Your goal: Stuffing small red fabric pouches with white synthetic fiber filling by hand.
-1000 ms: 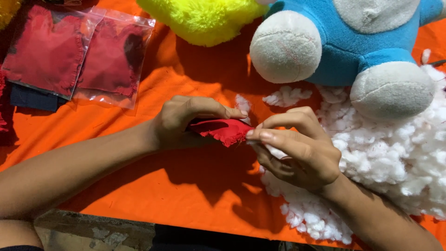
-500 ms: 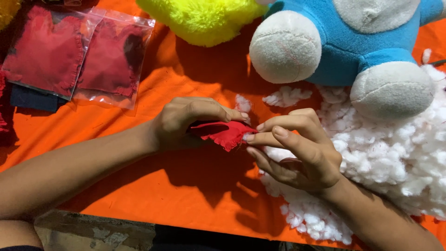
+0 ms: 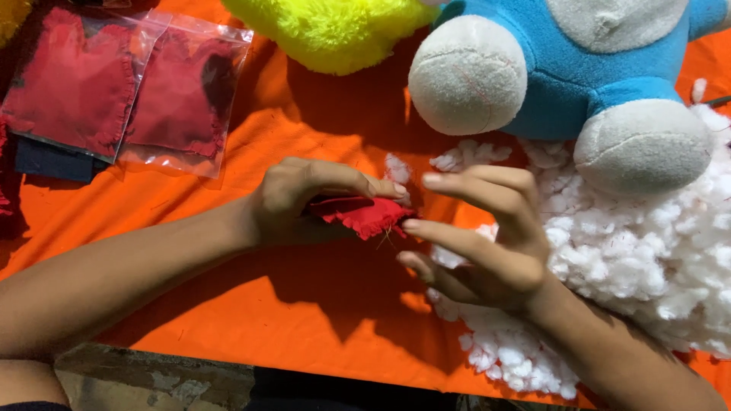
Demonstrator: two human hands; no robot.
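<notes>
The left hand (image 3: 304,202) is closed around a small red fabric piece (image 3: 362,215), thumb below and fingers curled over the top, so that the frayed open edge faces the other hand. The piece is held just above the orange cloth (image 3: 304,304), near the middle of the covered table.

The right hand (image 3: 487,236) is spread open and holds nothing. Its index finger reaches over the red piece and its middle fingertip sits at the frayed edge; a fine thread may hang there, though the view is too coarse to confirm.

A heap of white stuffing (image 3: 647,266) lies directly beside and under the right hand, within easy reach, spreading toward the right edge. A blue plush toy (image 3: 563,84) rests on the heap at the far edge, beside a yellow plush (image 3: 335,30). Two clear bags of red fabric pieces (image 3: 122,91) lie at the far left corner, well apart from the hands.
</notes>
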